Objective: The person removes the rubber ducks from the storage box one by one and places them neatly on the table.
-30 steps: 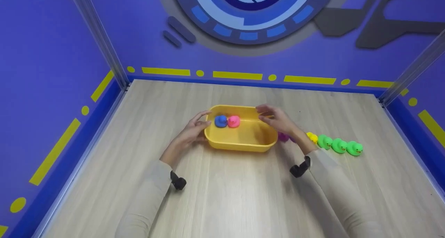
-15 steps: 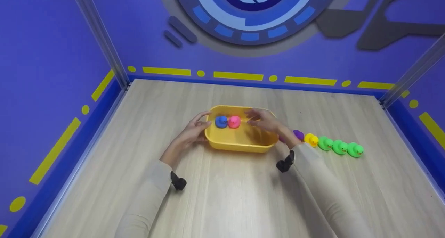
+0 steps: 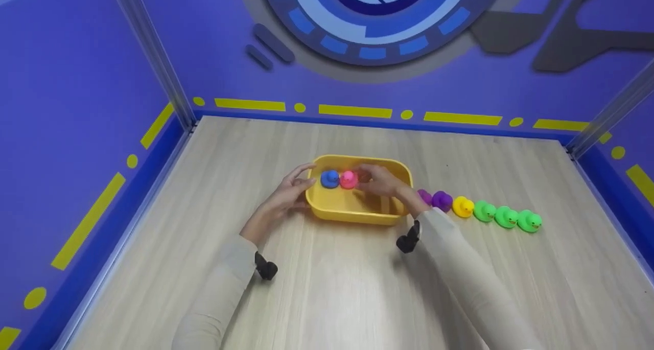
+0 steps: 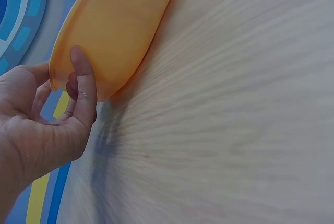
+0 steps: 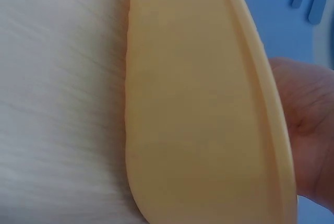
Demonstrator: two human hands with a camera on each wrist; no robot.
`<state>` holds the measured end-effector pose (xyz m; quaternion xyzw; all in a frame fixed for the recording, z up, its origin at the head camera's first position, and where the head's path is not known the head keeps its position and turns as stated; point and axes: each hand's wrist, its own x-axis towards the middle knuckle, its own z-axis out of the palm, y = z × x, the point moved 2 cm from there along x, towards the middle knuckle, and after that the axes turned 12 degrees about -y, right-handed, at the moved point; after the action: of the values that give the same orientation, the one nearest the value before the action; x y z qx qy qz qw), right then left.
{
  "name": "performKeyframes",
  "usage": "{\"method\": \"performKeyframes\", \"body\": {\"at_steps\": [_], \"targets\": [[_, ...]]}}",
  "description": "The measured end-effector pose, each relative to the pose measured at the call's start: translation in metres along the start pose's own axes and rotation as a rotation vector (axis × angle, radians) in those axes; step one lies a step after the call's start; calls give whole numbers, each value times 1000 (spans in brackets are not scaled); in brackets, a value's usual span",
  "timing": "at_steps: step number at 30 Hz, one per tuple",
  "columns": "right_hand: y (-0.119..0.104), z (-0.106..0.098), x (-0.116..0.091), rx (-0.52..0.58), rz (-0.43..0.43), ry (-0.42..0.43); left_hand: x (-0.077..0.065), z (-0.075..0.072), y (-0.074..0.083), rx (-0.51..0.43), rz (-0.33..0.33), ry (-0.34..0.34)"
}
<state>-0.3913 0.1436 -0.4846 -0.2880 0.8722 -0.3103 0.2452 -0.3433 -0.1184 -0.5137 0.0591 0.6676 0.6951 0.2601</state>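
Note:
A yellow plastic tub (image 3: 352,217) stands on the wood-grain table, with a blue rubber duck (image 3: 329,179) and a pink rubber duck (image 3: 348,180) side by side at its left. My left hand (image 3: 287,194) grips the tub's left end; in the left wrist view a finger lies along the outer wall (image 4: 120,31). My right hand (image 3: 382,182) reaches down into the tub, fingertips right at the pink duck's right side. I cannot tell whether they pinch it. In the right wrist view the tub wall (image 5: 198,104) hides those fingers, leaving the palm side (image 5: 305,119) showing beyond the rim.
Right of the tub runs a slanting row of rubber ducks: a magenta one (image 3: 424,195) partly behind my right wrist, a purple one (image 3: 442,201), a yellow one (image 3: 463,207) and several green ones (image 3: 507,217). Blue printed panels (image 3: 357,89) enclose the table.
My right hand has moved left and down into the tub, up to the pink duck, uncovering more of the purple and yellow ducks. The left hand keeps its hold on the tub.

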Motion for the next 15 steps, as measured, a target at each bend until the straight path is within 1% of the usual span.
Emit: {"method": "performKeyframes", "body": {"at_steps": [6,9,15], "targets": [[-8,2,4,-59,-9,-23,1,-1,1,-12,8,-2],[-11,4,5,-78,-23,-11,1,-1,0,-7,7,-3],[-15,10,6,-51,34,35,2,0,-1,-4,7,-3]]}}
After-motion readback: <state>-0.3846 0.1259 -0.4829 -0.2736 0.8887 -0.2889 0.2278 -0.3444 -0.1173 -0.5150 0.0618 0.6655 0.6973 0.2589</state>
